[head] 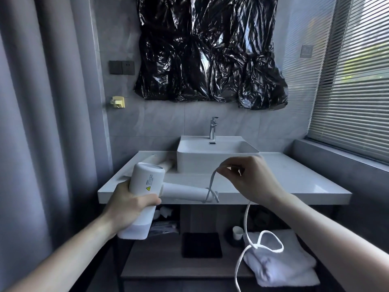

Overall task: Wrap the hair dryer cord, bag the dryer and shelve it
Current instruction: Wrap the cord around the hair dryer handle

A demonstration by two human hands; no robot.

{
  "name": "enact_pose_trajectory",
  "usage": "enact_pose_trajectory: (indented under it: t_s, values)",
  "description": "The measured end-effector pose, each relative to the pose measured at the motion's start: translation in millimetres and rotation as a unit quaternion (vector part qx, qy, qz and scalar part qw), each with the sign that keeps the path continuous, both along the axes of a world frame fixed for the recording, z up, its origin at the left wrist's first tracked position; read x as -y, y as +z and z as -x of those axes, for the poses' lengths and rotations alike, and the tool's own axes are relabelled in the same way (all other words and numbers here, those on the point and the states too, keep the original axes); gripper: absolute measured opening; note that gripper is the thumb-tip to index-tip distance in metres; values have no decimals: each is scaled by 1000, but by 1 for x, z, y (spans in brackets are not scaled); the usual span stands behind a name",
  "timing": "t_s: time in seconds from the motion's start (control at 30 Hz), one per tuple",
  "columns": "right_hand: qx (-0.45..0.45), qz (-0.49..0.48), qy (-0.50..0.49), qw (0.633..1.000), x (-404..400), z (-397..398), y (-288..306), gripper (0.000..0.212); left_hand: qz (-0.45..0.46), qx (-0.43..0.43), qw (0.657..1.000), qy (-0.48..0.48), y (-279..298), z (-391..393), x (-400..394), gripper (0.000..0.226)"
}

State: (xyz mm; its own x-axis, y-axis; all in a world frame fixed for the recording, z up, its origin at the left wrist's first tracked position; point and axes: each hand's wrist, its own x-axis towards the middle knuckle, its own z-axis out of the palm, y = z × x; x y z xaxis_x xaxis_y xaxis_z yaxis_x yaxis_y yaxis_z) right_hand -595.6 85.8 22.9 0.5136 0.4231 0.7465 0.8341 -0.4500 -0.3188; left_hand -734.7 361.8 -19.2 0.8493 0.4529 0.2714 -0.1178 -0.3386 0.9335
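A white hair dryer (pixel 145 182) is held in front of the vanity, its barrel upright and its handle (pixel 185 192) pointing right. My left hand (pixel 130 207) grips the barrel. The white cord (pixel 211 182) loops around the end of the handle and rises to my right hand (pixel 250 178), which pinches it between thumb and fingers. The rest of the cord (pixel 246 224) hangs down below my right wrist, forms a loose loop and runs out of the bottom of the view. The plug is not visible.
A white countertop (pixel 294 180) carries a square basin (pixel 216 154) with a chrome tap (pixel 213 128). A rolled white item (pixel 160 162) lies left of the basin. The lower shelf (pixel 168 266) holds a black cloth (pixel 202 245), a folded white towel (pixel 280 262) and a small cup (pixel 237 231). Blinds at right, curtain at left.
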Motion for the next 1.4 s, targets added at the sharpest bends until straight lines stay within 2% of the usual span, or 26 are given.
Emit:
enact_pose_trajectory:
  t_s: [0.07, 0.17, 0.3, 0.43, 0.6, 0.7, 0.8, 0.87, 0.97, 1.07, 1.2, 1.4]
  values:
    - [-3, -25, -5, 1000, 2, -6, 1, 13, 16, -13, 999, -36, 1, 4, 1, 42]
    - [-38, -68, -4, 997, 4, -18, 1, 17, 76, -35, 991, -106, 0, 10, 1, 66]
    - [-82, -91, 1, 992, 2, -33, -5, 39, 153, -40, 974, -159, -1, 12, 1, 55]
    - [-123, -105, 9, 987, -3, -44, -19, 71, 211, -13, 958, -194, 3, 14, 3, 41]
    - [-220, -119, 31, 968, -12, -43, -48, 55, 244, 33, 951, -189, 19, 17, 4, 46]
    - [-274, -94, 20, 957, -9, -51, -75, 59, 254, 84, 949, -167, 33, 17, 2, 37]
    - [-306, -49, 4, 951, 0, -59, -106, 66, 263, 119, 947, -139, 47, 17, -4, 41]
    - [-319, -39, -6, 947, 6, -63, -125, 62, 255, 121, 953, -109, 52, 17, -8, 48]
    - [-336, -27, -22, 941, 12, -67, -144, 56, 266, 129, 953, -72, 55, 15, -19, 33]
    - [-323, 40, -80, 942, 25, -74, -166, 57, 272, 147, 950, -43, 59, 12, -32, 22]
    - [-363, 82, -102, 923, 50, -85, -200, 43, 265, 144, 953, -18, 61, 12, -44, 13]
    - [-408, 129, -67, 901, 37, -73, -198, 38, 218, 51, 974, -36, 48, 10, -43, 47]
